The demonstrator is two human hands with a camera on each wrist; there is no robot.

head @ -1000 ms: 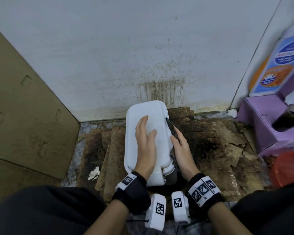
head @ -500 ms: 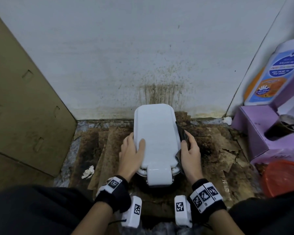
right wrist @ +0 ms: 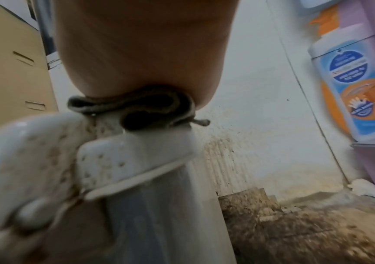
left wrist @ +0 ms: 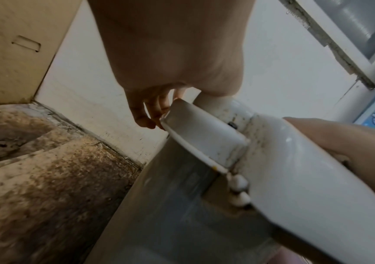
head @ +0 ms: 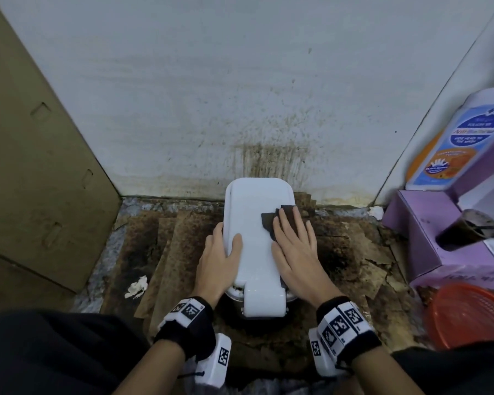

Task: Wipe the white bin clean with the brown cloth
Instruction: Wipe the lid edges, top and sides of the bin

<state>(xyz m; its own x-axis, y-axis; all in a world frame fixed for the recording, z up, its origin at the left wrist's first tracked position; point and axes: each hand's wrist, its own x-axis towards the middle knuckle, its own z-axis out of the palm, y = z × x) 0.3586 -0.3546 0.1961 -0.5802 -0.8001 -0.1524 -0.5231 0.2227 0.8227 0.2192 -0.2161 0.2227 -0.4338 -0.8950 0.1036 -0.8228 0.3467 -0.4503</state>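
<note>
Our right hand [head: 295,249] presses the cloth [head: 271,220] flat under straight fingers on the bin [head: 254,212]; our left hand [head: 217,260] grips its left edge.

The brown cloth [right wrist: 134,109] was pressed under the right hand [right wrist: 141,48] onto the spattered white bin [right wrist: 123,151]; a soap bottle [right wrist: 351,85] was seen beside.

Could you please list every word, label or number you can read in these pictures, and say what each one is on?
Bottle, blue label: "Anti-Bacterial", only partly legible; the smaller lines beneath are too blurred to read.
Bottle, orange label: too blurred to read.
Purple box, front edge: print too blurred to read.
Wrist bands: square black-and-white code markers, no words.
</note>
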